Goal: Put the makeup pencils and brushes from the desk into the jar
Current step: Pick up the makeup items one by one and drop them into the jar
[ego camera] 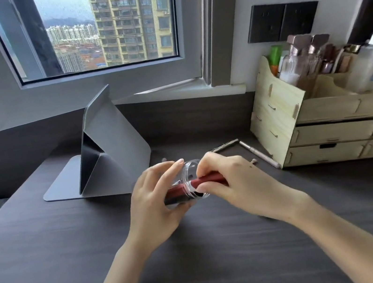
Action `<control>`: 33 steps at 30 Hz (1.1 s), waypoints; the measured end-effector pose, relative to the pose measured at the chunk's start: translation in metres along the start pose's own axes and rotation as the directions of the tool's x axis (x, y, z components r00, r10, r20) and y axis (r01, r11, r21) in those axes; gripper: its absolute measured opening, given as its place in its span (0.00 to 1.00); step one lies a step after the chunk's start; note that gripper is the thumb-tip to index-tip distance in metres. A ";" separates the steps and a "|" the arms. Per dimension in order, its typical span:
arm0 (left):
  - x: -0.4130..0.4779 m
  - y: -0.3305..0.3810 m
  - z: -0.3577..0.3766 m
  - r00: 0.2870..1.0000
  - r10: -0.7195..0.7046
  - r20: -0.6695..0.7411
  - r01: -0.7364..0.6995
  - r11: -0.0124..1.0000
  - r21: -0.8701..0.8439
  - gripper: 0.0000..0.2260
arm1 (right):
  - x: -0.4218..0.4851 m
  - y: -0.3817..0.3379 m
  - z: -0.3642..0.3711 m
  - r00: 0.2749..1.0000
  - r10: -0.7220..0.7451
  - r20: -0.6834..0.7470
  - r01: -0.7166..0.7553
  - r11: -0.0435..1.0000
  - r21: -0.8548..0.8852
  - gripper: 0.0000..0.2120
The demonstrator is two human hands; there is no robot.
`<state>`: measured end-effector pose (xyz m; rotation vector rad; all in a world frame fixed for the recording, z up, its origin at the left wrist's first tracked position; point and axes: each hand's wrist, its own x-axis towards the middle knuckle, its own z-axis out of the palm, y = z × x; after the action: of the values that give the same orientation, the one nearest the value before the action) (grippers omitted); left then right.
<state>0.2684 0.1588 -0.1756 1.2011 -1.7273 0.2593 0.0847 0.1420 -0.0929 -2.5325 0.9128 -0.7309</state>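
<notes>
My left hand (155, 196) grips a clear plastic jar (192, 173), tipped on its side above the dark desk with its mouth facing right. A red-handled brush (209, 180) pokes partway into that mouth, pinched in the fingers of my right hand (234, 180). Dark and red shapes show through the jar's wall. Further back on the desk lie a white makeup pencil (259, 154) and a thin dark brush (227, 145), both near the organizer. A small tip (254, 161) peeks out just behind my right hand.
A pale wooden organizer (282, 113) with drawers and bottles stands at the right. A grey folded tablet stand (108, 149) sits at the back left of the desk (50, 250). The window and sill run behind; black wall sockets (281, 23) are above the organizer.
</notes>
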 end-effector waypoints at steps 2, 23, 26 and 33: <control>-0.001 0.000 0.000 1.000 -0.015 0.008 0.015 1.000 -0.009 0.31 | 0.005 -0.003 0.006 0.997 0.003 -0.077 -0.001 1.000 0.022 0.09; 0.002 -0.002 -0.003 0.985 -0.157 -0.072 0.146 0.979 -0.142 0.34 | 0.082 0.151 0.032 0.950 0.304 -0.067 -0.281 0.747 -0.602 0.23; 0.002 -0.002 -0.002 0.985 -0.161 -0.067 0.150 0.978 -0.144 0.34 | 0.096 0.162 0.039 0.950 0.312 0.007 -0.205 0.638 -0.743 0.18; 0.004 -0.001 -0.004 0.981 -0.182 -0.066 0.171 0.974 -0.146 0.35 | 0.106 0.167 0.045 0.990 0.124 0.072 -0.014 0.585 -0.811 0.11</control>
<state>0.2710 0.1585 -0.1712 1.2163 -1.5334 0.0766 0.0989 -0.0441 -0.1721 -3.2230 1.5712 -0.0815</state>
